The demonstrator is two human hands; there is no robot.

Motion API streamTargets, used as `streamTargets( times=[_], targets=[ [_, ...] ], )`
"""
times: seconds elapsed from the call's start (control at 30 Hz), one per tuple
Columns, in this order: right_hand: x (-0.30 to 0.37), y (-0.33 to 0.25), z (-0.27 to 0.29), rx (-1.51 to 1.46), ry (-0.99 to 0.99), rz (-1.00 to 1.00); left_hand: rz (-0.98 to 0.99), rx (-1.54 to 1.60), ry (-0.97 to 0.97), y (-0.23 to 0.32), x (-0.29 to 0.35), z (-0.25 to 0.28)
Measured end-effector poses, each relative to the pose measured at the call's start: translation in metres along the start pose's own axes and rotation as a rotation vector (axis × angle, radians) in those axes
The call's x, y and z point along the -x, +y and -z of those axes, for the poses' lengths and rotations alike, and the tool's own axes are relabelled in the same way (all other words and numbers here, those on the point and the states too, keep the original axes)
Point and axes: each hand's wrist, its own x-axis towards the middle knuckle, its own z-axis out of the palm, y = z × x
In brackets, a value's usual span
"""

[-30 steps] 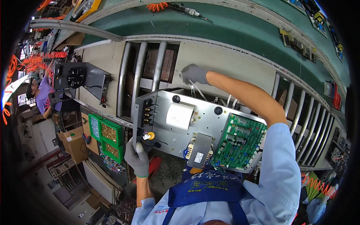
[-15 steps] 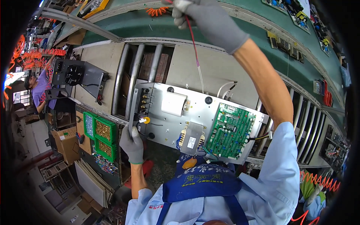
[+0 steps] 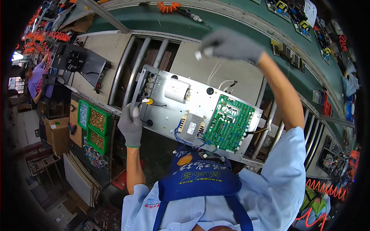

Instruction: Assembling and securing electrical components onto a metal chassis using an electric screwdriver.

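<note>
My left hand (image 3: 130,125), in a grey glove, is closed on the left end flange of a metal chassis plate (image 3: 160,127), thumb on top. Gloved too, my right hand (image 3: 231,47) is raised beyond the plate's far edge and smeared by motion. A small white connector (image 3: 198,56) shows at its fingertips. Two thin white wires (image 3: 213,74) rise from the plate's far edge toward this hand. On the plate are a white cylindrical capacitor (image 3: 177,90), a transformer (image 3: 191,127) with blue wires, and a green circuit board (image 3: 231,124).
The plate rests on a roller conveyor (image 3: 162,52) with a pale board (image 3: 189,57). Green bins (image 3: 96,119) of screws stand at left. A power screwdriver (image 3: 192,16) with an orange coiled hose lies on the far shelf. Another fan-fitted unit (image 3: 79,61) and a person (image 3: 37,79) are farther left.
My right hand has come down and nearer from the far shelf. The red wire it held is no longer visible, and the screwdriver has come into sight. My left hand keeps its hold.
</note>
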Motion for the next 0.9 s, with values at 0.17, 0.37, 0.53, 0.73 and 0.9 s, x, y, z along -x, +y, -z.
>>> streamTargets(
  times=[0.17,0.37,0.53,0.73,0.9],
  targets=[
    [0.02,0.125,-0.088,0.341,-0.282,-0.33,-0.032,0.006,-0.006,0.002,-0.002,-0.001],
    [0.018,0.149,-0.117,-0.12,-0.442,-0.349,-0.058,-0.014,0.016,0.005,-0.002,0.001],
    [0.022,0.153,-0.123,-0.403,-0.421,-0.368,-0.044,-0.047,-0.003,0.003,-0.003,0.0],
    [0.018,0.116,-0.131,-0.78,-0.308,-0.526,-0.029,-0.058,0.026,-0.003,0.001,0.0],
    [0.01,0.172,-0.142,-0.734,-0.435,-0.602,-0.057,-0.085,0.05,0.0,0.0,-0.006]
  ],
)
